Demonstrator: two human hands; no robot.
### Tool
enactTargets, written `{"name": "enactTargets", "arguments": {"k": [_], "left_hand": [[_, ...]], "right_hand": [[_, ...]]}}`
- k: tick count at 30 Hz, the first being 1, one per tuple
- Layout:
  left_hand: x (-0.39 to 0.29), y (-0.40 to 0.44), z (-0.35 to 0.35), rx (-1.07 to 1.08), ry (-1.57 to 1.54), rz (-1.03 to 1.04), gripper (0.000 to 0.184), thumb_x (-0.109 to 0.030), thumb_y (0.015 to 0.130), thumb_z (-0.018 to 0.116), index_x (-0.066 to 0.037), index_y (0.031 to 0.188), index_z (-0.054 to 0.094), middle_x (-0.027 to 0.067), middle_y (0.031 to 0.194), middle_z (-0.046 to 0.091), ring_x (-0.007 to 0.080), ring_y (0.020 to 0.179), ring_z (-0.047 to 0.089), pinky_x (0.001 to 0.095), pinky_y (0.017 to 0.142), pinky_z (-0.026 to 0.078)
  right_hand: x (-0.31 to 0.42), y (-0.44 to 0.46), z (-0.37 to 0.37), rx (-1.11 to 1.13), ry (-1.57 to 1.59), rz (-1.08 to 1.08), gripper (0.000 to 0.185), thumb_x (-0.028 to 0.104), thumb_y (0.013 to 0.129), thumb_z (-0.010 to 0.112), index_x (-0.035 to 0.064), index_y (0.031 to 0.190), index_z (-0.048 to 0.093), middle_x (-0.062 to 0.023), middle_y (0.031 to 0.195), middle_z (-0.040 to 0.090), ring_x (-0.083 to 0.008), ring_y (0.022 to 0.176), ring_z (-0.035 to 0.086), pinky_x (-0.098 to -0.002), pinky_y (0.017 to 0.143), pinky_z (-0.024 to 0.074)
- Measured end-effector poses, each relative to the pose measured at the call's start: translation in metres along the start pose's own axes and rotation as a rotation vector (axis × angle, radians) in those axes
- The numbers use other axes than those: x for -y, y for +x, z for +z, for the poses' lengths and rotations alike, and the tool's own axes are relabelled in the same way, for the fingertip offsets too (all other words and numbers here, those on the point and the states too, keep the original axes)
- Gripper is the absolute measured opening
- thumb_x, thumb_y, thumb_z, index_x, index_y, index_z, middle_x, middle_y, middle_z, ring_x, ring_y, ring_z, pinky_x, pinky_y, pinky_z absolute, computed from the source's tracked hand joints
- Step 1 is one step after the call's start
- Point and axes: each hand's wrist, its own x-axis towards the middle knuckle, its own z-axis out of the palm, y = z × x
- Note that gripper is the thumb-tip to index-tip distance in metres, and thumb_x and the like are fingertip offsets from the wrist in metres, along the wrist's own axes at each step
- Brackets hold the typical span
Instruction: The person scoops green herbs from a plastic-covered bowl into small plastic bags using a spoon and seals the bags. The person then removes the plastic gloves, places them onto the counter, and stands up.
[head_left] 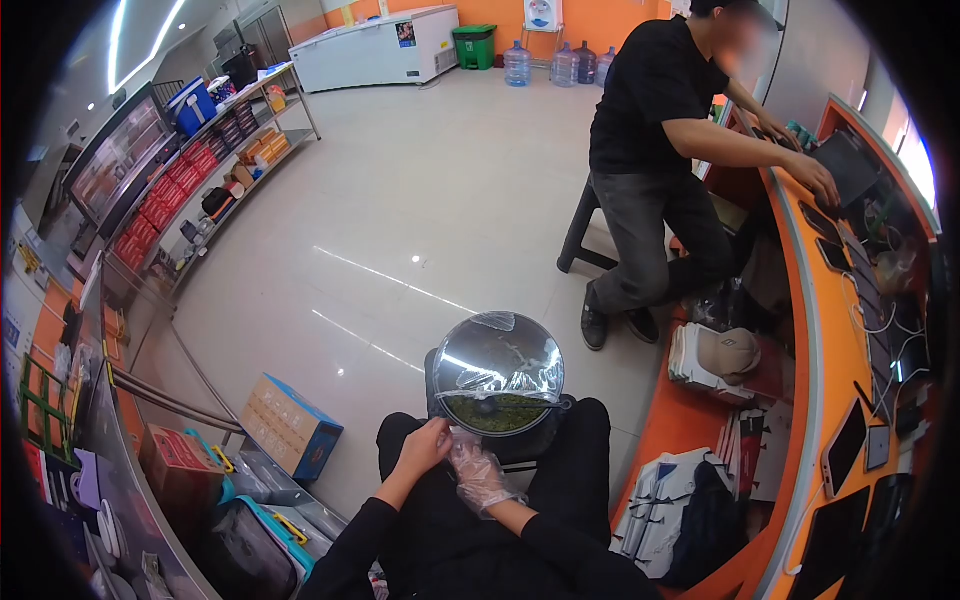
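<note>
Between my knees a round metal bowl (500, 325) rests on a dark stool. Clear plastic film (500, 360) covers its far part; chopped green food (500, 415) shows in the near part. Across the near part lies a dark-handled utensil (520, 403), its head not clear. My right hand (478, 470) wears a clear plastic glove, fingers stretched forward just below the bowl's near rim. My bare left hand (427, 447) is closed, its fingertips pinched beside the gloved fingers. What they pinch, perhaps the glove or film, is too small to tell.
To the right, a person in black (655, 130) reaches over an orange counter (800, 300) with phones and cables. A cardboard box (288, 425) stands on the floor at left, beside metal shelving. A white chest freezer (375, 50) and water bottles (565, 65) are at the back.
</note>
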Motion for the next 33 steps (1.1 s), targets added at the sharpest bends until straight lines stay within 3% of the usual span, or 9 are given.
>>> {"name": "enactTargets", "arguments": {"k": [5,8,14,17,20,26,29,32,33], "left_hand": [[0.001,0.005,-0.002,0.079,-0.015,-0.071,0.009,-0.017,0.084,0.062,-0.011,0.091,0.066,0.0078,0.092,0.06,0.0309,0.084,0.064,0.0426,0.071,0.052],[0.006,0.007,-0.002,0.159,0.04,-0.075,0.011,-0.016,0.083,0.064,-0.01,0.092,0.065,0.0081,0.092,0.06,0.0308,0.084,0.064,0.042,0.07,0.052],[0.012,0.012,-0.001,0.079,-0.089,-0.119,0.016,-0.017,0.081,0.066,-0.008,0.093,0.063,0.0115,0.092,0.064,0.032,0.085,0.065,0.0399,0.071,0.052],[0.027,0.011,0.007,0.225,-0.356,-0.227,0.022,-0.022,0.085,0.064,-0.004,0.098,0.061,0.0176,0.097,0.066,0.0342,0.09,0.066,0.0398,0.075,0.052],[0.02,0.014,-0.001,0.383,-0.271,-0.277,0.029,-0.027,0.088,0.061,-0.002,0.103,0.058,0.0225,0.098,0.066,0.0359,0.095,0.066,0.0411,0.079,0.051],[-0.002,0.016,-0.023,0.37,-0.316,-0.183,0.03,-0.029,0.089,0.06,-0.002,0.101,0.057,0.0185,0.095,0.066,0.034,0.09,0.065,0.0419,0.081,0.05],[-0.001,0.011,-0.031,0.234,-0.191,-0.055,0.023,-0.024,0.088,0.062,-0.002,0.096,0.059,0.0161,0.094,0.065,0.0307,0.087,0.066,0.039,0.078,0.05],[-0.025,0.0,-0.054,-0.053,-0.32,-0.167,0.016,-0.016,0.088,0.064,-0.002,0.094,0.06,0.0136,0.093,0.065,0.0277,0.086,0.066,0.0354,0.073,0.051],[-0.026,-0.004,-0.057,-0.166,-0.247,-0.148,0.012,-0.012,0.089,0.062,-0.001,0.093,0.061,0.0126,0.087,0.064,0.0247,0.082,0.065,0.0321,0.07,0.05]], "right_hand": [[-0.005,-0.003,0.036,-0.28,-0.148,-0.085,0.041,0.018,0.085,0.051,0.0087,0.124,0.054,-0.0116,0.112,0.059,-0.0261,0.101,0.059,-0.0402,0.073,0.0504],[0.0,-0.005,-0.007,-0.209,-0.183,-0.19,0.046,0.018,0.084,0.052,0.0098,0.129,0.052,-0.0102,0.119,0.056,-0.0255,0.104,0.057,-0.0384,0.074,0.0507],[0.0,-0.002,-0.01,-0.326,-0.296,-0.204,0.044,0.017,0.082,0.054,0.0113,0.125,0.056,-0.0095,0.123,0.054,-0.0248,0.105,0.055,-0.0372,0.075,0.0492],[-0.004,0.001,0.012,-0.125,-0.25,-0.141,0.045,0.017,0.082,0.053,0.0108,0.127,0.055,-0.0096,0.123,0.054,-0.0251,0.105,0.055,-0.0367,0.072,0.0482],[-0.005,0.0,0.015,-0.074,-0.267,-0.124,0.047,0.017,0.083,0.054,0.0109,0.129,0.054,-0.0097,0.126,0.053,-0.0257,0.108,0.055,-0.0361,0.071,0.0474],[-0.008,0.006,0.02,-0.201,-0.282,-0.025,0.051,0.019,0.083,0.053,0.0122,0.133,0.049,-0.0093,0.128,0.053,-0.0264,0.111,0.055,-0.0377,0.07,0.0478],[-0.009,0.009,0.021,-0.114,-0.221,0.0,0.05,0.016,0.085,0.051,0.012,0.134,0.047,-0.0092,0.127,0.054,-0.0259,0.111,0.054,-0.0385,0.071,0.0488],[-0.016,0.019,0.03,0.02,-0.063,0.102,0.047,0.014,0.086,0.049,0.0117,0.133,0.048,-0.0088,0.126,0.054,-0.026,0.11,0.054,-0.038,0.073,0.05],[-0.016,0.019,0.03,-0.114,-0.013,0.08,0.042,0.013,0.087,0.049,0.0115,0.129,0.05,-0.0112,0.119,0.057,-0.0279,0.101,0.057,-0.0396,0.072,0.0506]]}}
